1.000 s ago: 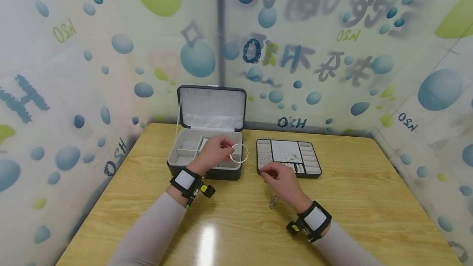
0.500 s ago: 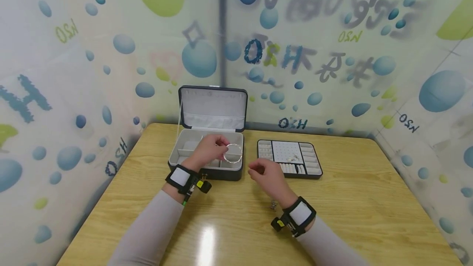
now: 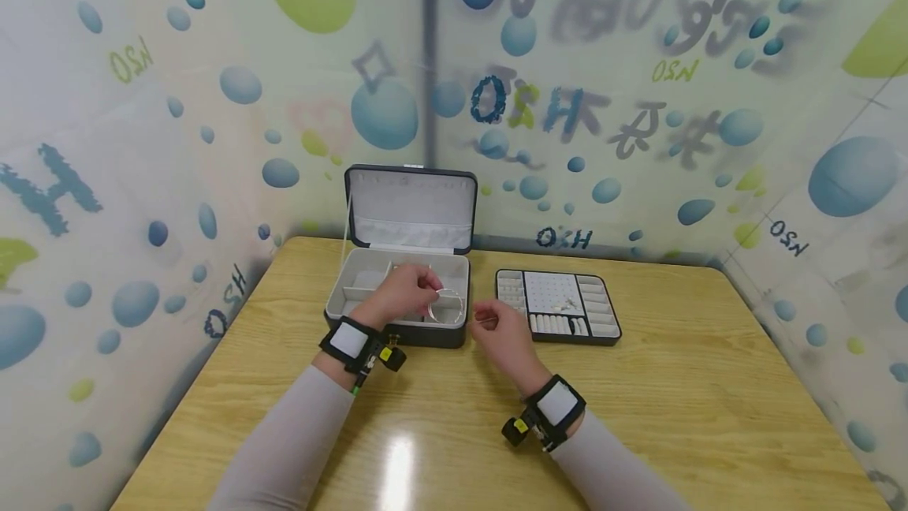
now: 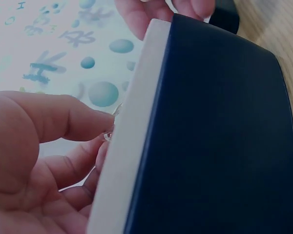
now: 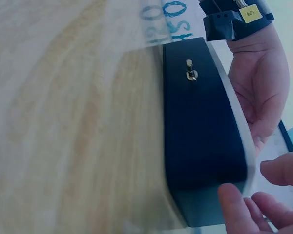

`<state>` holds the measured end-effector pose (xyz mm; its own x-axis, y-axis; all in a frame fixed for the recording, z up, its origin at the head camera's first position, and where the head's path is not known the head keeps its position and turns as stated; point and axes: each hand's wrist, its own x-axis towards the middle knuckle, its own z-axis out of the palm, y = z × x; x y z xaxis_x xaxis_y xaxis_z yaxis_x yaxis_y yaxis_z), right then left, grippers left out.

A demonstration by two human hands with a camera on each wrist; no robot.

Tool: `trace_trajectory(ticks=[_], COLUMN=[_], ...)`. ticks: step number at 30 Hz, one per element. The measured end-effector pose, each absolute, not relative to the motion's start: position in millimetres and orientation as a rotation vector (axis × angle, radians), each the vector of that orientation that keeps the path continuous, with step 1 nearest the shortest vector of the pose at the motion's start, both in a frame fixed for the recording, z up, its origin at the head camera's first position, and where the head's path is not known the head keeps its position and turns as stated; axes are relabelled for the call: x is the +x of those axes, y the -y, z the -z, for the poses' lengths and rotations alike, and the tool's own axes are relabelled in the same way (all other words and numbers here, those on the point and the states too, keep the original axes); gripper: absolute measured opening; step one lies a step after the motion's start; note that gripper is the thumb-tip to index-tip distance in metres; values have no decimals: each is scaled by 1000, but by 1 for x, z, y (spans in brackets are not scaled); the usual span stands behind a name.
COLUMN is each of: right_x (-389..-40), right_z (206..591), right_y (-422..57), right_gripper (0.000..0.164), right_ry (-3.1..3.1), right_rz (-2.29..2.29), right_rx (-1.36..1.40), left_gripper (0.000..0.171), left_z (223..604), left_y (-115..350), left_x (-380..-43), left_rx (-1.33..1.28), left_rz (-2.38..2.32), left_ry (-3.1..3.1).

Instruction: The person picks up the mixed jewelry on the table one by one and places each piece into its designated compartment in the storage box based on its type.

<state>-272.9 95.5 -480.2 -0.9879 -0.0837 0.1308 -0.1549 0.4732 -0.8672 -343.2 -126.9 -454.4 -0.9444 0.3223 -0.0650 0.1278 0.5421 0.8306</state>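
My left hand [image 3: 403,292] pinches a thin, shiny bangle [image 3: 464,307] between thumb and fingers, over the right-hand compartments of an open jewelry box [image 3: 433,337]. The left wrist view shows the bangle's edge [image 4: 107,136] at the fingertips, partly hidden behind the box wall [image 4: 136,117]. My right hand [image 3: 505,337] is at the box's right end, thumb and fingers apart and holding nothing. In the right wrist view its fingertips [image 5: 229,195] are right at the box's corner. The box is dark outside and pale inside, split by dividers.
Right of the box lies a jewelry tray [image 3: 582,340] with ring rolls, slots and a dotted pad bearing small earrings [image 3: 567,304]. The raised box lid [image 3: 411,207] stands near the patterned back curtain [image 3: 638,180]. A gold-colored clasp [image 5: 190,72] sits on the box front.
The bangle in my left hand has moved slightly left and down toward the box's compartments. My right hand has moved left from the tray to the box, now covering the small chain on the table.
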Motion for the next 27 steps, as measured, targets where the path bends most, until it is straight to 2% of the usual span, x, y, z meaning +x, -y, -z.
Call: trace_trajectory(ticks=[9,27], right_x=[-274,-272], right_z=[487,486], right_y=[-94,-92], right_gripper=[26,26], right_ry=[2626,2633], right_rz=[-1712,-1707], right_rx=[218,201], left_gripper=[14,9], left_z=[457,455], left_y=[121,103], left_x=[-340,-332], left_rx=[404,485], left_rz=[-1231,-833], left_ry=[-2623,-2887])
